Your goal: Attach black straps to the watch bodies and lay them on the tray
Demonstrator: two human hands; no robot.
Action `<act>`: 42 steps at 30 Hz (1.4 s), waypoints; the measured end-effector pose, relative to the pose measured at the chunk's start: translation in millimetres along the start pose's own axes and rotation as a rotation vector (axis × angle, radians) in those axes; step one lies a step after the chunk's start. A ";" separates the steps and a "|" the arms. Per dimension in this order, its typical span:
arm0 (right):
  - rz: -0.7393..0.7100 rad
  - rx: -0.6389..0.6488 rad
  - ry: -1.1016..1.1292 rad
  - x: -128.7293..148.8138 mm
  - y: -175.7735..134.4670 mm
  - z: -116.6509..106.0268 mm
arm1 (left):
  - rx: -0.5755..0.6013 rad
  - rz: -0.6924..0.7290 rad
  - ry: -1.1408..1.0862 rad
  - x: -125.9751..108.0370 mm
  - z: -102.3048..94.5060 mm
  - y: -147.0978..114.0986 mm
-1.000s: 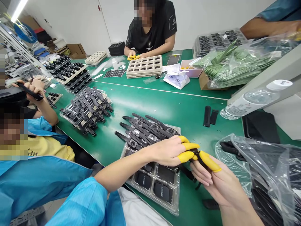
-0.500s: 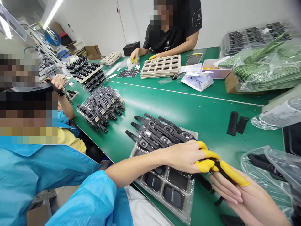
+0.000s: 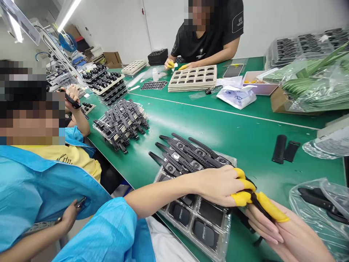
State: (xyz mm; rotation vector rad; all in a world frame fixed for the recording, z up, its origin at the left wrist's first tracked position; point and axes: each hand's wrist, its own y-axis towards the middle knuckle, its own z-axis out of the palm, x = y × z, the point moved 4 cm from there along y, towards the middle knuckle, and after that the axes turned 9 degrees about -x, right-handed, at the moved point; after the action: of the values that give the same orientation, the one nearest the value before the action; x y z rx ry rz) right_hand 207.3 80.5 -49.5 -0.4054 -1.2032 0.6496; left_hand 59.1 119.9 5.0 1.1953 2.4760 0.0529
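My left hand (image 3: 226, 185), with yellow finger covers, reaches in from the left over a tray and pinches one end of a black watch strap (image 3: 261, 208). From the lower right, my right hand (image 3: 275, 222) grips the same strap, its yellow-covered thumb lying along it. Fingers hide most of the strap and whatever it may join. Under my left forearm is the clear plastic tray (image 3: 227, 233), with square black watch faces (image 3: 204, 233) in its compartments. Several watches with straps (image 3: 191, 154) lie face down across its far part.
Two loose straps (image 3: 279, 149) lie to the right, above a plastic bag (image 3: 297, 193) of black straps. Trays stacked with watches (image 3: 122, 123) stand further left. Across the green table (image 3: 245, 127) a co-worker works at a beige tray (image 3: 192, 85). Another person sits at left.
The view has shifted slightly, so the table's things sit a little further right and lower. Another person's hand holding a dark object has appeared at lower left. My hands keep their grip.
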 end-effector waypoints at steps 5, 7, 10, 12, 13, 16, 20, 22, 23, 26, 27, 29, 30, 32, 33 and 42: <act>-0.009 -0.008 0.014 3.4 -3.8 5.1 | 0.037 0.020 0.049 -2.3 4.2 1.1; -0.038 0.007 0.014 3.8 -3.8 8.1 | 0.034 -0.005 0.038 -2.0 2.4 1.3; -0.102 0.014 0.034 3.8 -2.1 11.7 | 0.008 -0.064 -0.031 0.1 -2.2 0.4; -0.140 -0.003 0.058 3.7 -0.1 11.9 | -0.030 -0.104 -0.115 2.5 -4.1 -1.0; -0.156 -0.014 0.073 3.8 0.7 11.4 | -0.056 -0.131 -0.169 4.3 -4.1 -1.8; -0.222 -0.044 0.127 6.4 1.1 10.3 | -0.159 -0.232 -0.379 11.2 0.4 -3.9; -0.313 -0.050 0.135 9.8 -3.3 14.3 | -0.434 -0.384 -0.703 18.7 8.9 -4.8; -0.280 -0.006 0.094 7.7 -4.7 17.6 | -0.585 -0.457 -0.918 20.7 10.8 -4.9; -0.247 0.022 0.068 5.9 -4.7 18.1 | -0.651 -0.502 -1.042 22.4 10.7 -5.0; -0.124 0.098 -0.036 -0.2 -1.8 12.6 | -0.848 -0.673 -1.341 34.6 3.2 -8.3; -0.088 0.113 -0.078 -1.7 -0.2 9.0 | -0.937 -0.731 -1.378 41.1 -1.7 -11.0; -0.076 0.106 -0.142 -1.7 3.1 1.4 | -1.113 -0.822 -1.376 53.8 -10.7 -17.1; -0.103 0.079 -0.152 -0.1 4.4 -1.7 | -1.161 -0.854 -1.363 58.2 -12.7 -19.3; -0.199 -0.012 -0.124 5.2 5.0 -4.7 | -1.067 -0.881 -1.356 59.5 -8.1 -17.9; -0.244 -0.057 -0.093 7.4 4.1 -4.2 | -0.943 -0.868 -1.335 55.9 -2.7 -15.1; -0.253 -0.077 -0.014 0.7 -0.2 10.9 | -0.133 -0.263 -0.486 5.5 14.3 -5.5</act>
State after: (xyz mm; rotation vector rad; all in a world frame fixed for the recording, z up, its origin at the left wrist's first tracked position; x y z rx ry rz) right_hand 197.2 80.3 -45.4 -0.3062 -1.2711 0.3895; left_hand 57.0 118.7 -11.1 0.7155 2.1349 -0.1276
